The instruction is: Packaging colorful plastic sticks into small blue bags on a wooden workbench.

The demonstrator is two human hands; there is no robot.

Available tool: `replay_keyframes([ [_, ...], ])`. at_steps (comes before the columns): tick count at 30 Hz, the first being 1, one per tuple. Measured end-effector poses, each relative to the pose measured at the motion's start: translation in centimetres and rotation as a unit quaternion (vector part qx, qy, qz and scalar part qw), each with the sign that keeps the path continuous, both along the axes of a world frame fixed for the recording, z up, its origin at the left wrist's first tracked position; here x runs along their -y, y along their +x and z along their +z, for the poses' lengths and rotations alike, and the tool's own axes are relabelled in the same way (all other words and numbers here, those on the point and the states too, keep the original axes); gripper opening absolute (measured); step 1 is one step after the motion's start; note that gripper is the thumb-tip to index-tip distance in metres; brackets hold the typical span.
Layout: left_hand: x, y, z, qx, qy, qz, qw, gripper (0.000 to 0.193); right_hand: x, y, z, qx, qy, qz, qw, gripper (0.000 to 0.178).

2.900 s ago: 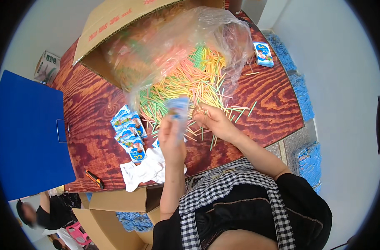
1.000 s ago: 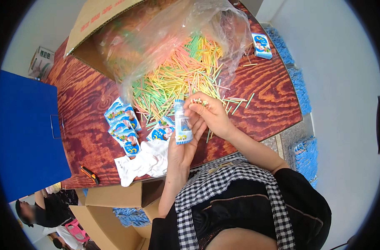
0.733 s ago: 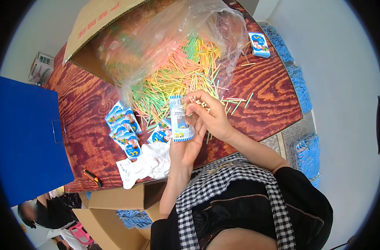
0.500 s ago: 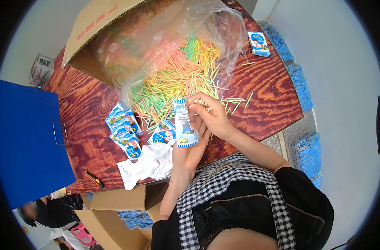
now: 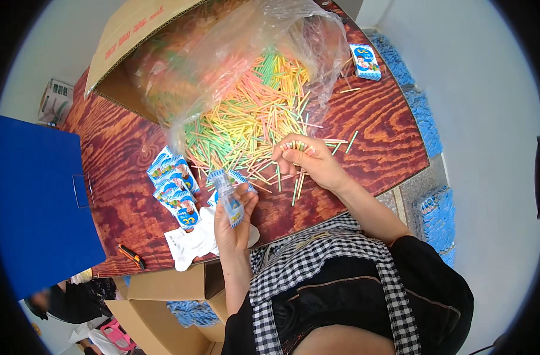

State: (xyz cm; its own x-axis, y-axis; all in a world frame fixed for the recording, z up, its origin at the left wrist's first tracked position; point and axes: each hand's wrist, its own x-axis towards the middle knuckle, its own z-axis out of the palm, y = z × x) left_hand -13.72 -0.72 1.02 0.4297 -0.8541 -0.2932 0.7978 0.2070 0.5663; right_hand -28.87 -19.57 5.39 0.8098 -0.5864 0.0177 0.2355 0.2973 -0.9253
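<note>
1. The left hand (image 5: 227, 235), at the near edge, has its thumb and fingers closed around a slim packet (image 5: 227, 198) of glossy, pliable film, blue and white with a printed end. The packet tilts, its far end leaning left.
2. The right hand (image 5: 312, 161), to the right and well apart from the left hand, is curled tight on a small bundle of sticks (image 5: 295, 145); their pale round ends show in a row above the thumb.
3. Beyond both hands spreads a loose pile of thin, straight sticks (image 5: 240, 127) in matte pink, yellow and green. It spills out of a wrinkled clear plastic bag (image 5: 323, 56), which lies in the mouth of a corrugated cardboard box (image 5: 142, 35) on the far left side.
4. To the left of the left hand, flat rectangular packets (image 5: 180, 204) with striped, crimped edges overlap in a fan. Just nearer lies a soft, rumpled white cloth (image 5: 190, 242).
5. Farther left, near the edge, rests a slender orange-and-black cutter (image 5: 131, 257).
6. At the far right sits a blue-and-white boxy pack (image 5: 365, 61). The desk (image 5: 388, 139) beneath has swirling reddish-brown wood grain and a curved edge.
</note>
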Motion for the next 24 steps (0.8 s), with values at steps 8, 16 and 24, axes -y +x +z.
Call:
replay_keyframes([
  [8,0.2,-0.1,0.8,0.010,0.027,0.032,0.999,0.017,-0.1,-0.3,0.6,-0.026,-0.028,0.025,0.999,0.019],
  [16,0.7,-0.2,1.2,0.259,0.131,0.083,0.954,0.009,0.1,-0.5,0.6,-0.041,-0.037,0.036,0.998,0.018],
  [24,0.8,0.1,1.4,0.279,0.144,0.086,0.945,0.011,0.7,0.0,-0.9,-0.054,-0.010,0.005,0.998,0.018],
])
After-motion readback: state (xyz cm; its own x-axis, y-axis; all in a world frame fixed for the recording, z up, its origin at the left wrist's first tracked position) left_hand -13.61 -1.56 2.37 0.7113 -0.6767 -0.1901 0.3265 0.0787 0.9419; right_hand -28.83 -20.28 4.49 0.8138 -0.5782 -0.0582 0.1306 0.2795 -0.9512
